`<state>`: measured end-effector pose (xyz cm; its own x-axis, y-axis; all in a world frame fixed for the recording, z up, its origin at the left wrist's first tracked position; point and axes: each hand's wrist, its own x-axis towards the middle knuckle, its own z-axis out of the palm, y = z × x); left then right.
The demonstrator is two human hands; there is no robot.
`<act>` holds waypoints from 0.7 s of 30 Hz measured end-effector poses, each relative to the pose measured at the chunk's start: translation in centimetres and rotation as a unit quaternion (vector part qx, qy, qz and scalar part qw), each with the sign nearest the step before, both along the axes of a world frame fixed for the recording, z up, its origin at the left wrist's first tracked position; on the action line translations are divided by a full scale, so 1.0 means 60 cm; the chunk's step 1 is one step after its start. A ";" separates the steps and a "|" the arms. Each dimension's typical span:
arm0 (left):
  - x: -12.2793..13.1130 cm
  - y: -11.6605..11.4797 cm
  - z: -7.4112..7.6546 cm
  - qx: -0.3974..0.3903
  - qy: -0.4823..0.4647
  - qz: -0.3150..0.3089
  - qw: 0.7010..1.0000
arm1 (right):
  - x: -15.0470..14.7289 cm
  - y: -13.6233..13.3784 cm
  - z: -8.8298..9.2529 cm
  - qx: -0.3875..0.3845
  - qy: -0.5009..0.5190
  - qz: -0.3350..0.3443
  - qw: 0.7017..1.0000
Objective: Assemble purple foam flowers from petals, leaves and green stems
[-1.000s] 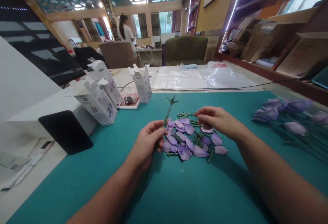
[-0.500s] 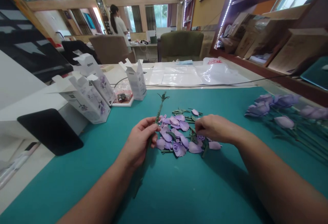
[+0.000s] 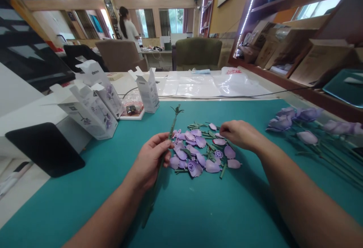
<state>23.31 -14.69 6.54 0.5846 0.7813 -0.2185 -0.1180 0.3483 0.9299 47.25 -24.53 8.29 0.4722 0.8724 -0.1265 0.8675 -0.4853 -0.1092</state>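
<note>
My left hand has it, a long green flower stem pinched between thumb and fingers, leafy crown poking up beyond the fingertips, lower end slanting back towards me below the palm! Over to my right hand: fingers curled and drawn narrow at the far right edge of the heap, and whether they grip anything I cannot tell. Between my two hands, what a scatter! Lilac petals overlapping, a wheel-shaped purple piece just nearer me than my right fingertips, short green stem pieces among them, all on the green mat. Well to the right of my right hand lie purple flowers on long stems. Out beyond my left hand, white flower-printed boxes stand with flaps up, a white tray beside them; left of that hand, a black tablet-like panel leans. Far past both hands, clear plastic sheets spread over the white tabletop.
</note>
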 end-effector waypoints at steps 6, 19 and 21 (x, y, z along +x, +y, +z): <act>0.003 0.000 0.002 -0.003 0.003 0.001 1.000 | 0.028 0.010 -0.036 0.070 -0.012 -0.003 0.997; 0.003 0.001 -0.001 -0.002 0.005 -0.003 1.000 | 0.019 0.040 -0.096 0.096 -0.037 0.090 0.991; 0.003 0.002 -0.002 -0.002 0.004 -0.005 1.000 | 0.016 0.038 -0.096 0.086 -0.032 0.097 0.991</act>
<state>23.48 -14.55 6.41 0.5902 0.7748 -0.2267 -0.1075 0.3537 0.9291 48.20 -22.24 2.52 0.2964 0.9534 0.0561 0.9503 -0.2885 -0.1167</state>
